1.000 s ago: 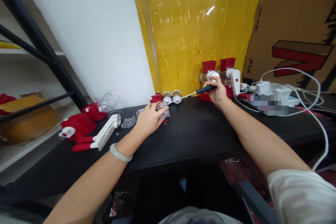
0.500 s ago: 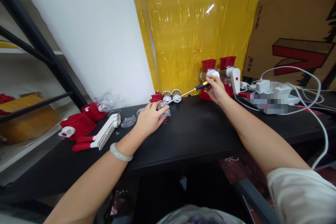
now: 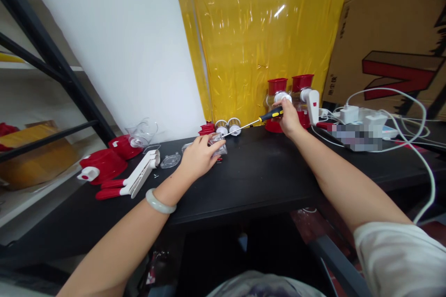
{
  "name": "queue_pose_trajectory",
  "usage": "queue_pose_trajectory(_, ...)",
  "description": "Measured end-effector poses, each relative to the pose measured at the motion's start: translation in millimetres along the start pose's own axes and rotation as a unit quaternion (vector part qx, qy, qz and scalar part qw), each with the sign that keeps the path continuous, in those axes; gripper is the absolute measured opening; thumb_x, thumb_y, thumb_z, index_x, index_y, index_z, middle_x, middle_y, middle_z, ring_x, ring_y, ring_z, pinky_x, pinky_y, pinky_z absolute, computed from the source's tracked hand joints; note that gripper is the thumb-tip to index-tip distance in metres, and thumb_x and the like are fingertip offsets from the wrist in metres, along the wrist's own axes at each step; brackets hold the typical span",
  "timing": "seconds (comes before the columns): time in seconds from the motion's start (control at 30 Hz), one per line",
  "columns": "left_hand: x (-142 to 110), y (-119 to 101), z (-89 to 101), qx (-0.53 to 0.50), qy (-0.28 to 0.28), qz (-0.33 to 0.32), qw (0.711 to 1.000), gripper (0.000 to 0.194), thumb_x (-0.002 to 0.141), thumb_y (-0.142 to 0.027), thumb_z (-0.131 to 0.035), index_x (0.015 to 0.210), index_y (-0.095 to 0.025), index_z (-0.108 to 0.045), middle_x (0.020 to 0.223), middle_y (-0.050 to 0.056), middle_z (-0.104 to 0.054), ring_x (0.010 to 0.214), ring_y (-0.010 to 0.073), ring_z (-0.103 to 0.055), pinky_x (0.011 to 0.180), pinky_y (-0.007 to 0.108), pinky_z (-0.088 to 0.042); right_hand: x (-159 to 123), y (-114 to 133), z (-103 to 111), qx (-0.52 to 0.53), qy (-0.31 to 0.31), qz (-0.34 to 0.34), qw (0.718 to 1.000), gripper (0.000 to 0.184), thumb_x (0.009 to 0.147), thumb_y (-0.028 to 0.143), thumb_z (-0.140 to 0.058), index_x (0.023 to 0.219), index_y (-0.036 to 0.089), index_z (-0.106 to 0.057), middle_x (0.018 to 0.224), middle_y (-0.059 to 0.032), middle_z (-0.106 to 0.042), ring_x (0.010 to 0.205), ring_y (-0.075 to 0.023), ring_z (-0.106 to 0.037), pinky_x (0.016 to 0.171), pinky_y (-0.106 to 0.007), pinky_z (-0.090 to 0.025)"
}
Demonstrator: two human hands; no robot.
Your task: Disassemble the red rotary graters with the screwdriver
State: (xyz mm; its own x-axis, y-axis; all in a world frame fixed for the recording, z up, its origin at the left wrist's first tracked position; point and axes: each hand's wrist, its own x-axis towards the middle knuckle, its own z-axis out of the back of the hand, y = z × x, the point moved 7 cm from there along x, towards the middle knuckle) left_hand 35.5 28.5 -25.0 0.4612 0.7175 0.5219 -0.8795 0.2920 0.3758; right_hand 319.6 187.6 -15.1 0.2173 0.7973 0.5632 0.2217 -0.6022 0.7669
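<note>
My left hand (image 3: 199,154) is closed around a clear plastic part (image 3: 220,148) just above the black table, hiding much of it. My right hand (image 3: 290,118) grips the black and yellow handle of a screwdriver (image 3: 271,114). Its long metal shaft slants down to the left, and the tip meets the clear part by my left fingers. Two round metal grater drums (image 3: 234,126) stand behind the shaft. A clear round cover (image 3: 170,161) lies left of my left hand, with small screws (image 3: 155,176) close by.
On the left lie red bases (image 3: 103,166) and white crank handles (image 3: 141,174) with red grips. Two assembled red graters (image 3: 278,87) stand at the back right. White chargers and cables (image 3: 349,113) spread over the right side. A black shelf frame (image 3: 52,60) rises at the left.
My right hand has shifted slightly to the right and its grip on the screwdriver handle has turned, baring more of the handle. My left hand holds the clear part in nearly the same place.
</note>
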Motion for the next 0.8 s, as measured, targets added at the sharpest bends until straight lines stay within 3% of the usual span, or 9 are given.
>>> queue_pose_trajectory(0.17, 0, -1, 1.2, 0.004, -0.002, 0.001, 1.000, 0.043, 0.091, -0.037, -0.049, 0.133, -0.034, -0.053, 0.123, 0.013, -0.055, 0.111, 0.0284, -0.051, 0.079, 0.038, -0.051, -1, 0, 2, -0.074, -0.005, -0.004, 0.997, 0.037, 0.070, 0.056, -0.069, 0.072, 0.023, -0.053, 0.059, 0.0047, -0.048, 0.043, -0.0077, -0.041, 0.035, -0.021, -0.032)
queue_pose_trajectory(0.37, 0, 0, 0.9, 0.001, -0.001, 0.000, 1.000, 0.043, 0.091, -0.037, -0.050, 0.133, -0.033, -0.053, 0.124, 0.013, -0.054, 0.111, 0.0283, -0.051, 0.080, 0.038, -0.050, -7, -4, -8, 0.070, 0.027, -0.091, 0.993, 0.023, 0.062, 0.031, -0.066, 0.078, 0.025, -0.050, 0.065, 0.0053, -0.048, 0.047, -0.0087, -0.043, 0.036, -0.021, -0.033)
queue_pose_trajectory(0.57, -1, 1, -0.6, 0.006, -0.001, 0.002, 1.000, 0.043, 0.091, -0.038, -0.050, 0.134, -0.034, -0.053, 0.124, 0.013, -0.054, 0.111, 0.0288, -0.051, 0.079, 0.038, -0.051, -16, 2, -13, 0.180, 0.073, -0.142, 0.970, 0.024, 0.055, 0.022, -0.060, 0.078, 0.022, -0.056, 0.071, 0.0023, -0.050, 0.063, -0.0114, -0.050, 0.047, -0.022, -0.043)
queue_pose_trajectory(0.67, -1, 1, -1.4, 0.004, -0.002, 0.002, 1.000, 0.044, 0.091, -0.038, -0.050, 0.134, -0.034, -0.052, 0.124, 0.013, -0.054, 0.111, 0.0286, -0.051, 0.080, 0.039, -0.050, -17, 6, -16, 0.193, 0.096, -0.130, 0.968, 0.022, 0.059, 0.026, -0.064, 0.078, 0.022, -0.056, 0.072, 0.0022, -0.052, 0.065, -0.0121, -0.052, 0.050, -0.024, -0.045)
queue_pose_trajectory(0.73, -1, 1, -1.3, 0.000, -0.003, 0.000, 1.000, 0.044, 0.090, -0.037, -0.051, 0.135, -0.034, -0.052, 0.124, 0.013, -0.054, 0.111, 0.0286, -0.051, 0.081, 0.039, -0.050, -15, 4, -17, 0.181, 0.090, -0.125, 0.972, 0.024, 0.066, 0.041, -0.067, 0.076, 0.023, -0.055, 0.071, 0.0017, -0.053, 0.064, -0.0128, -0.054, 0.050, -0.024, -0.045)
queue_pose_trajectory(0.8, -1, 1, -0.7, -0.003, -0.002, 0.003, 1.000, 0.044, 0.090, -0.037, -0.051, 0.134, -0.034, -0.052, 0.124, 0.013, -0.054, 0.112, 0.0289, -0.051, 0.081, 0.039, -0.050, -12, 1, -15, 0.147, 0.059, -0.119, 0.980, 0.038, 0.070, 0.059, -0.063, 0.073, 0.022, -0.054, 0.067, 0.0012, -0.054, 0.060, -0.0127, -0.054, 0.046, -0.024, -0.043)
